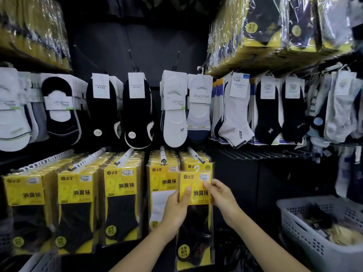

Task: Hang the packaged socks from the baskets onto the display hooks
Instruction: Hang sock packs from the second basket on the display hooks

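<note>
Left hand (176, 209) and right hand (222, 195) each grip an edge of upright yellow sock packet (195, 193) | its white hanger loop (196, 169) just below display hook (196, 155) tip | likely needs raising, then pushing back

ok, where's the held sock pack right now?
Head view, lower centre: the sock pack is held between left hand and right hand, just below the rightmost lower-row hook.
</note>
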Tool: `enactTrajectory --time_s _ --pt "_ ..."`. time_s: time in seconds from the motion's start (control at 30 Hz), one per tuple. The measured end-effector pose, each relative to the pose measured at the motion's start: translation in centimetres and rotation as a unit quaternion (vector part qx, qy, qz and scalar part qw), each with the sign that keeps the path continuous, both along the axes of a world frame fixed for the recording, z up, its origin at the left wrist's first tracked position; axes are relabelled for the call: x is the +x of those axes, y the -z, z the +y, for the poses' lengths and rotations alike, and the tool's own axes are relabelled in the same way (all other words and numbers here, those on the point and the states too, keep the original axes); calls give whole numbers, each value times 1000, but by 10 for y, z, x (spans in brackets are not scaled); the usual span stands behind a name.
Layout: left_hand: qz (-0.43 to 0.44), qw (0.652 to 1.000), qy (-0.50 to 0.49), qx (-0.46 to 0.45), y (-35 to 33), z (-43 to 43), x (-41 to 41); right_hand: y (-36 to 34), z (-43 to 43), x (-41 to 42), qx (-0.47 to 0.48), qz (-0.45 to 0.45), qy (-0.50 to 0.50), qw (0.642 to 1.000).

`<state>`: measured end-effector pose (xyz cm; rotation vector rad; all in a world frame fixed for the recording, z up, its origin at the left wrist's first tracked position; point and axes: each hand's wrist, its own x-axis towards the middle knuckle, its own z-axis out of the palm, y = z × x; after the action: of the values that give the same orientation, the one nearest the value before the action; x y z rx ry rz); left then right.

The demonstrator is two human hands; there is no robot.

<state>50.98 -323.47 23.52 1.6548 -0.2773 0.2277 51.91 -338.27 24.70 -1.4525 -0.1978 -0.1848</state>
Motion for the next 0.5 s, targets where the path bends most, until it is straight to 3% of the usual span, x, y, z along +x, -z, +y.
enactTrajectory --time_s 0.23,0.5 --pt "39 998 39 23 -7 -13 6 3 -20 14 34 -7 151 988" --pt "58 998 29 5 -18 -23 24 -15 -15 45 -52 -67 177 981"
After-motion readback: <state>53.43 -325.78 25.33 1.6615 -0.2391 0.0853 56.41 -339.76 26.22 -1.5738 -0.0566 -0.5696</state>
